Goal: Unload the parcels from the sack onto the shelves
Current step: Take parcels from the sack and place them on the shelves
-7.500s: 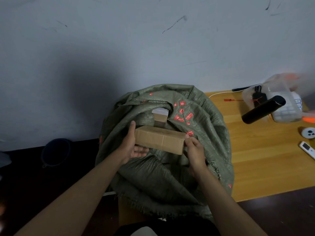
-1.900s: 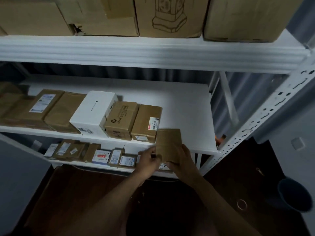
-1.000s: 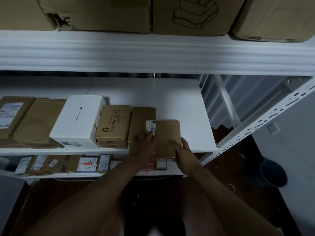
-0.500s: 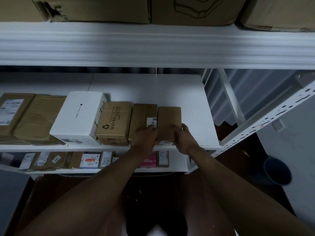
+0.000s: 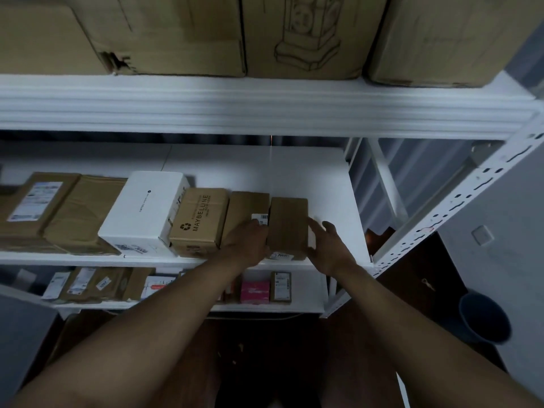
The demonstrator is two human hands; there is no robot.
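I see the left hand (image 5: 248,241) resting against the left side of the small brown parcel (image 5: 288,223), its fingers bent loosely over the front corner; I cannot tell if they really grip it. The right hand (image 5: 329,245) is open, fingers straight and spread, just beside the right side of the parcel, and I cannot tell if it touches. The parcel lies flat on the middle shelf (image 5: 323,178), at the right end of a row, touching the brown box with a white label (image 5: 247,210). To the left of that comes the Maybelline carton (image 5: 200,220), then a white box (image 5: 144,210), then flat brown packages (image 5: 59,207). On the lower shelf (image 5: 306,307) I see small parcels standing in a line, one of them a pink box (image 5: 254,291). The top shelf (image 5: 265,104) carries large cardboard cartons (image 5: 294,33). At the right, on the dark floor, stands a dark bucket (image 5: 482,318).
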